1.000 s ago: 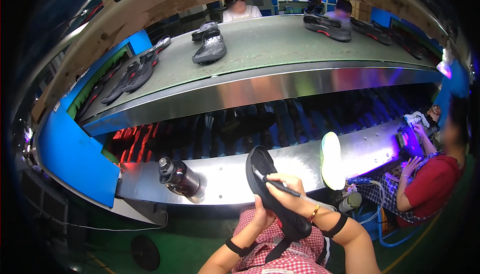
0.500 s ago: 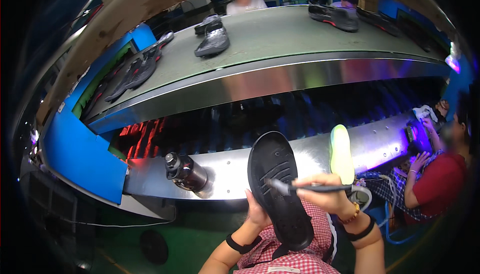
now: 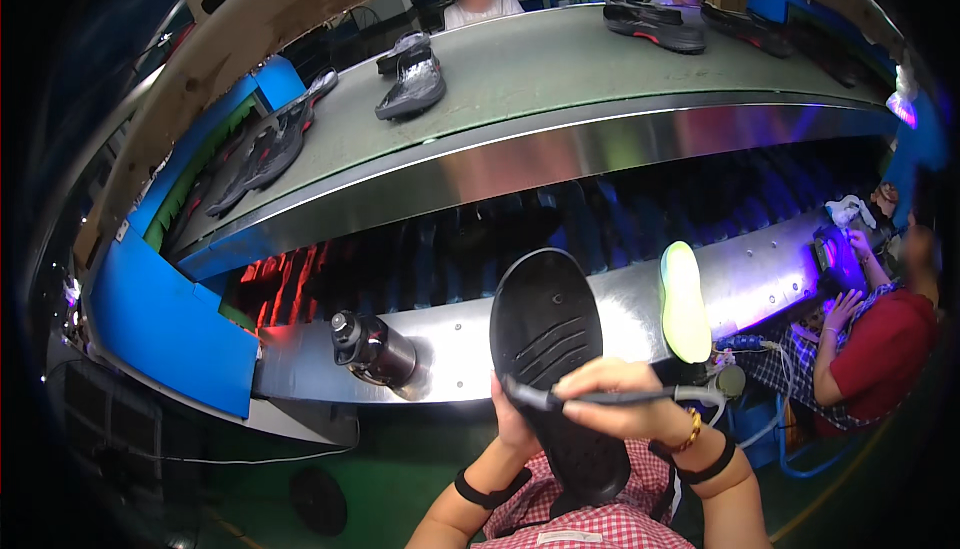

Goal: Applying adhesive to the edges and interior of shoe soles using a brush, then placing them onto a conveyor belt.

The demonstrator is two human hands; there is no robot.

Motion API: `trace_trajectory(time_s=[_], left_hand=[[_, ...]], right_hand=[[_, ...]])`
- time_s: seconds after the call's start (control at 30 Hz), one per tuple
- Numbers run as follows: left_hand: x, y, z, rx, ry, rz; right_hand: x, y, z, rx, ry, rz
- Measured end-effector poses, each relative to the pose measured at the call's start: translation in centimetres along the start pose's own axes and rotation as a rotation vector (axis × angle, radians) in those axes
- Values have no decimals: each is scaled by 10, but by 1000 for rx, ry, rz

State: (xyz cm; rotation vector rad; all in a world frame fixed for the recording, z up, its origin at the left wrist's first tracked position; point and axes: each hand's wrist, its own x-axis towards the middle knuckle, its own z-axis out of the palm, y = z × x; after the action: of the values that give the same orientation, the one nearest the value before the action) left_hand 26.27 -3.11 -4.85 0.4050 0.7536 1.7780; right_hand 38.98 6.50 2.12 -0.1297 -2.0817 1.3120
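Note:
My left hand [image 3: 513, 423] grips a long black shoe sole [image 3: 545, 314] by its left edge. The sole stands tilted up before my checked apron, its grooved inner face toward me. In my right hand [image 3: 628, 399] is a dark-handled brush [image 3: 530, 395], held like a pen. Its bristles lie across the middle of the sole, close to the left rim, below the curved grooves. A pale hose [image 3: 708, 396] shows by the handle's rear end; whether they join I cannot tell.
A dark bottle [image 3: 372, 351] and a yellow-green sole [image 3: 683, 304] rest on the metal ledge [image 3: 460, 334]. Beyond, a green conveyor belt [image 3: 530, 64] carries several black shoe parts [image 3: 412, 84]. At right sits a co-worker in red [image 3: 880, 359]; two people are beyond the belt.
The brush in my right hand has moved down and left across the sole, from the grooves toward the left rim. My left hand keeps its hold on the sole.

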Motion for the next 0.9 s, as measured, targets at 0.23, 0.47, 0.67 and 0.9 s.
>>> trace_trajectory(time_s=[0.23,0.47,0.67,0.9], left_hand=[[4,2,-3,-25,64,48],[2,14,14,-163,-104,174],[13,13,0,-276,-92,211],[17,21,11,-320,-20,331]], right_hand=[[-7,2,-9,100,49,115],[-19,-3,-11,222,-117,78],[-21,-1,-8,17,-178,-78],[-28,4,-13,-18,-67,15]])
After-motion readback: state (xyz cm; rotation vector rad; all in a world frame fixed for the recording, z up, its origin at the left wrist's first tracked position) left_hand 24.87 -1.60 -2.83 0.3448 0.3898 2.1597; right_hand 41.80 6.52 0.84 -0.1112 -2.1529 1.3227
